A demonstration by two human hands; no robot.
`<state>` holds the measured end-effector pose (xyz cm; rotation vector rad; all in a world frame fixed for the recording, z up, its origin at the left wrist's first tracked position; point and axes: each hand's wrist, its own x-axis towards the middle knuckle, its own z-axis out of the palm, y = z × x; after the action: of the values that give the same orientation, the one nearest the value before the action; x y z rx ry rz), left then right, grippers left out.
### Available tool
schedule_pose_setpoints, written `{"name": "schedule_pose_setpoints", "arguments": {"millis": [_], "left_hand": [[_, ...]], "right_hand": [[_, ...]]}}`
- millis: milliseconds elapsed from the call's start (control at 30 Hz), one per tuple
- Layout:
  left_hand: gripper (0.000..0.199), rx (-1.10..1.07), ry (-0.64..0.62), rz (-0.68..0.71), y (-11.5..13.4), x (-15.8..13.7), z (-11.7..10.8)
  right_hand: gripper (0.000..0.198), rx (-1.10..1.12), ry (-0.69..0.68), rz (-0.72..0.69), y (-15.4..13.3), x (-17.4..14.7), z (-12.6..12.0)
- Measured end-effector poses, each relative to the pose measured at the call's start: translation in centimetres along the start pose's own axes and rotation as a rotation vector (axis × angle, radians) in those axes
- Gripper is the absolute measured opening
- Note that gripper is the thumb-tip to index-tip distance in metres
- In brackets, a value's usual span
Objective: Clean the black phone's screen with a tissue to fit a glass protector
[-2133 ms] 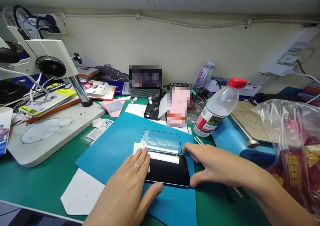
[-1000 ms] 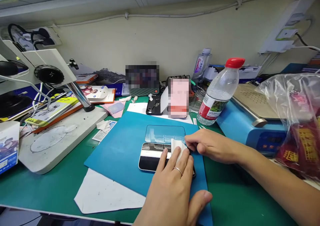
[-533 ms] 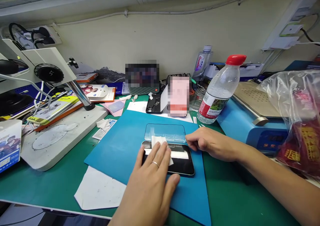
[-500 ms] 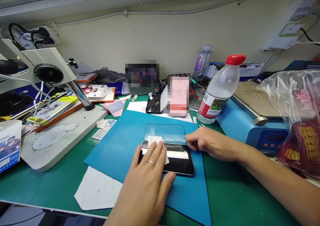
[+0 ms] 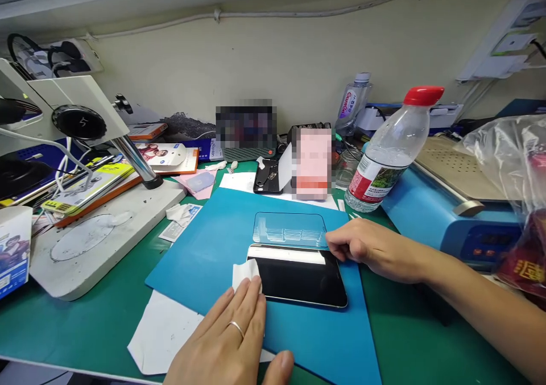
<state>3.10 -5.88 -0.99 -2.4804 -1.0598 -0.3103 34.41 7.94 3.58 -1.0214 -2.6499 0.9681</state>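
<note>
A smartphone [image 5: 298, 277] with a black screen lies face up on the blue mat [image 5: 196, 243]. My left hand [image 5: 230, 334] wears a ring; its fingers lie flat, pinning a white wipe [image 5: 246, 277] at the phone's left edge, with the thumb apart. Curled at the phone's upper right corner, my right hand [image 5: 371, 248] has its fingertips against the edge; part of the grip is hidden. Just behind the phone, a clear black-edged screen protector [image 5: 290, 228] rests on the mat.
A red-capped bottle [image 5: 386, 152] stands behind my right hand, beside a blue machine [image 5: 426, 214]. To the left is a white stand base [image 5: 102, 237]. At the back are a black phone case [image 5: 267, 177] and a pink screen [image 5: 313, 163]. White paper [image 5: 160, 334] sticks out from under the mat.
My left hand has slid the wipe left and toward me, from over the phone's screen to its left edge. My right hand stays at the phone's corner. The view has shifted slightly.
</note>
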Motion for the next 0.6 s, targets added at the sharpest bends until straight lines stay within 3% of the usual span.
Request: {"name": "schedule_pose_setpoints", "arguments": {"millis": [167, 400, 600], "left_hand": [[0.058, -0.038, 0.042, -0.047, 1.7, 1.3, 0.8], [0.069, -0.129, 0.006, -0.047, 3.8, 3.0, 0.8], [0.078, -0.272, -0.006, 0.042, 5.0, 4.7, 1.2]], "right_hand": [[0.092, 0.011, 0.01, 0.016, 0.1, 0.1, 0.1], [0.095, 0.052, 0.012, 0.006, -0.2, 0.2, 0.0], [0.099, 0.067, 0.023, 0.02, -0.1, 0.0, 0.2]]}}
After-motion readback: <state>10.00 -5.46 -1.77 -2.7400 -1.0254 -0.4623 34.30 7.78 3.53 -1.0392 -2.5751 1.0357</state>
